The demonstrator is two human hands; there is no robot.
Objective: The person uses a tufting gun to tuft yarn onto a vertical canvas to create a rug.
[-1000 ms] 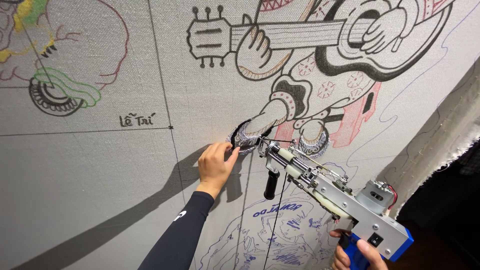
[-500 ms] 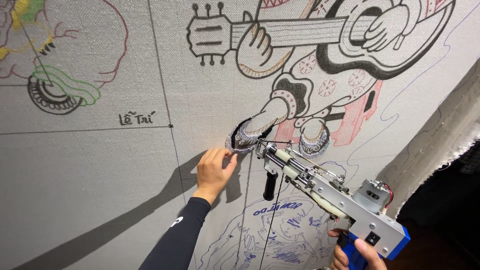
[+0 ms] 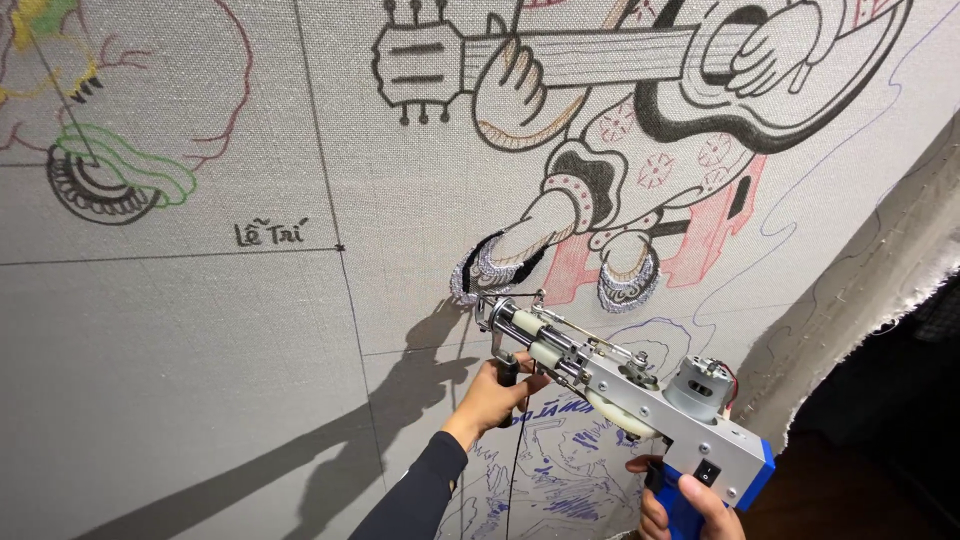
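At canvas point(image 3: 200, 380), both hands point(image 3: 495, 395) on tufting gun point(image 3: 620, 390)

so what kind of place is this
Most likely a rug-tufting workshop. A big grey cloth hangs stretched upright with a guitar-player drawing on it, and the left hand and right hand hold a tufting gun against it.

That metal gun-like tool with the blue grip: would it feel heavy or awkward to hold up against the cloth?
Probably fairly heavy for its size: the tufting gun is mostly metal plate, with a motor at the rear. It looks stiff, not floppy. Likely front-heavy too, since the left hand grips a front handle while the right hand holds the blue grip. The stretched cloth would likely give slightly when pushed.
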